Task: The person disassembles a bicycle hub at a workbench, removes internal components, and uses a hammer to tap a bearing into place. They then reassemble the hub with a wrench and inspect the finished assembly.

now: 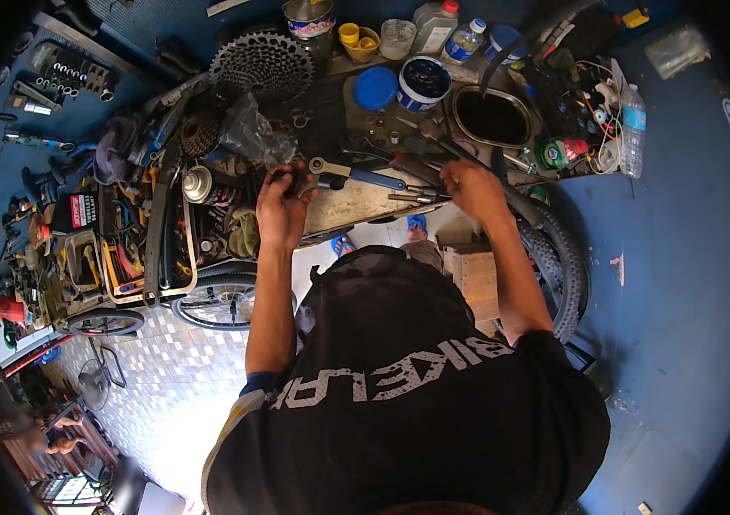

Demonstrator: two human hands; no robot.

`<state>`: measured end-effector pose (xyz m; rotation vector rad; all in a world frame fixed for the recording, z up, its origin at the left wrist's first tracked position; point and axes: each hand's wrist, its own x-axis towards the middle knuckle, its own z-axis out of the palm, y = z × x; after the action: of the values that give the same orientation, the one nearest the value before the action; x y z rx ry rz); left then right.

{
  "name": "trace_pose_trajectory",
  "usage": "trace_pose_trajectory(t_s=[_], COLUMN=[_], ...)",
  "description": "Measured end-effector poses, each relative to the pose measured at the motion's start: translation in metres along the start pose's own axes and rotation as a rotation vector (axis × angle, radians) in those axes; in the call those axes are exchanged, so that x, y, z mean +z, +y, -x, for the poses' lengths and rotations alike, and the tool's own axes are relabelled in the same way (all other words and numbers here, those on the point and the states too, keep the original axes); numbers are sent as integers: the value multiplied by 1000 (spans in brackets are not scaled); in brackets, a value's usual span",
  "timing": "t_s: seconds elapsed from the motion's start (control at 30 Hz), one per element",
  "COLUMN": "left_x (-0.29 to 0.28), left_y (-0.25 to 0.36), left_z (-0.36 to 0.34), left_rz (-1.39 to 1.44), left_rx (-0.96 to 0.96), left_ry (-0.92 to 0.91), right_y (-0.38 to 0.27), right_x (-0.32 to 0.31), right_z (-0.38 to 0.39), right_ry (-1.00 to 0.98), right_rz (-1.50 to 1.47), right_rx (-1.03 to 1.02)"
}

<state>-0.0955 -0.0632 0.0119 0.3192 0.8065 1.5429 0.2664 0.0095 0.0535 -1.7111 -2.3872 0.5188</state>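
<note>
Over the front of the cluttered workbench, my left hand is closed with its fingers curled round a small dark part that I cannot name. A crumpled clear plastic bag lies just beyond that hand. Between my hands rests a ratchet wrench with a blue handle. My right hand is bent down at the bench's right side, fingers drawn together; what they hold, if anything, is hidden. Thin metal tools lie beside its fingertips.
Toward the back sit a large cassette sprocket, an open tub of dark grease, its blue lid and an oval metal tray. A spray can and a tool tray are left. Bicycle tyres stand right.
</note>
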Motion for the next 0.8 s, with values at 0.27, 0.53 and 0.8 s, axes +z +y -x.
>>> trace_pose_trajectory(t_s=[0.27, 0.53, 0.8], left_x=[20, 54, 50], left_y=[7, 21, 25], left_z=[-5, 4, 8], left_rz=[-1238, -1142, -1038], left_rx=[749, 714, 639], left_ry=[-12, -60, -61], right_y=[-31, -52, -42], right_x=[18, 62, 43], right_z=[7, -9, -19], right_ry=[-133, -129, -126], right_rz=[-33, 189, -155], right_rx=[-133, -240, -118])
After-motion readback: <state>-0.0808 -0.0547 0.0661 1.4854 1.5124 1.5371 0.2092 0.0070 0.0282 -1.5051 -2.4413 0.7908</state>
